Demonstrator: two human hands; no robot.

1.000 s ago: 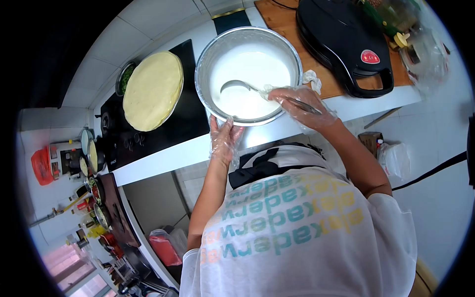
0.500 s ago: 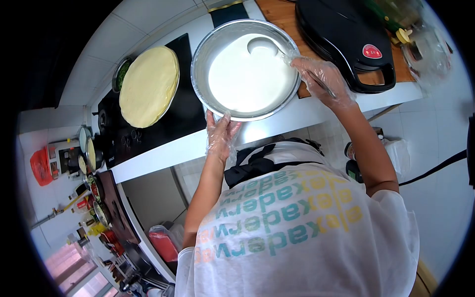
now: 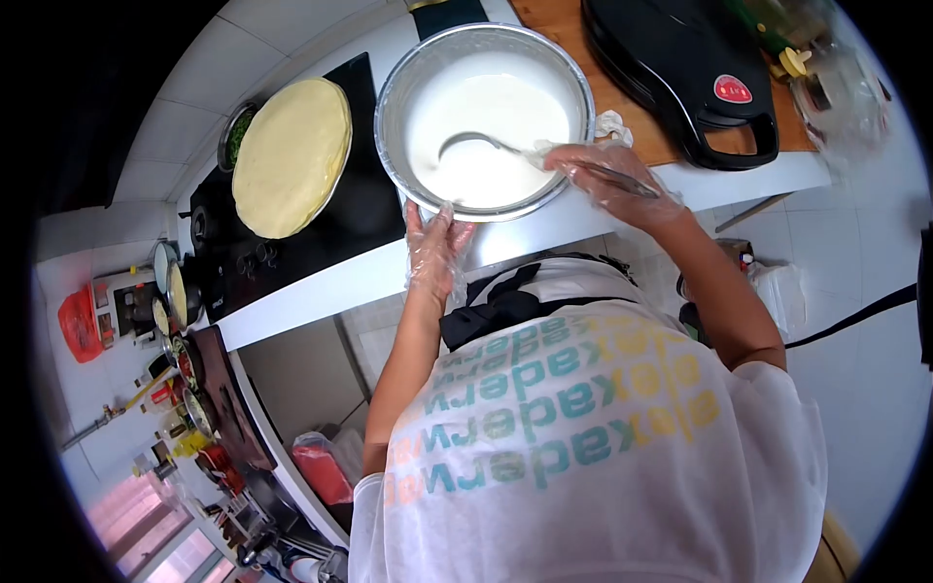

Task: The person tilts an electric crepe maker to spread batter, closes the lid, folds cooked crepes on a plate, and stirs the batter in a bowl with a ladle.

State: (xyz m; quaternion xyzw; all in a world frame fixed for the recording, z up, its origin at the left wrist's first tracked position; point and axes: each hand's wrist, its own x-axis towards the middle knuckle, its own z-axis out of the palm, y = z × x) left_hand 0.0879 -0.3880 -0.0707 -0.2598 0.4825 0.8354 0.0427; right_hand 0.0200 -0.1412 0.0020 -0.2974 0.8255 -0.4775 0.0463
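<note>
A large metal bowl (image 3: 391, 146) of white liquid (image 3: 515, 107) stands at the counter's front edge. My right hand (image 3: 617, 185), in a clear plastic glove, is closed around the handle of a metal ladle (image 3: 473, 139), whose head lies in the liquid at the middle left of the bowl. My left hand (image 3: 435, 248), gloved too, grips the bowl's near rim, fingertips against its outside wall. Left of the bowl, a stack of pale yellow flat rounds (image 3: 292, 160) rests over the black cooktop (image 3: 364, 209).
A black electric appliance (image 3: 671, 78) with a looped handle sits on a wooden board (image 3: 554, 19) at the right. Crumpled white tissue (image 3: 612, 127) lies beside the bowl. Behind the yellow stack is a dish of chopped greens (image 3: 239, 134). More dishes line the counter at far left.
The ladle swung from the lower left of the liquid to the upper right, then back to the middle left, my right hand moving with it. My left hand stayed at the rim.
</note>
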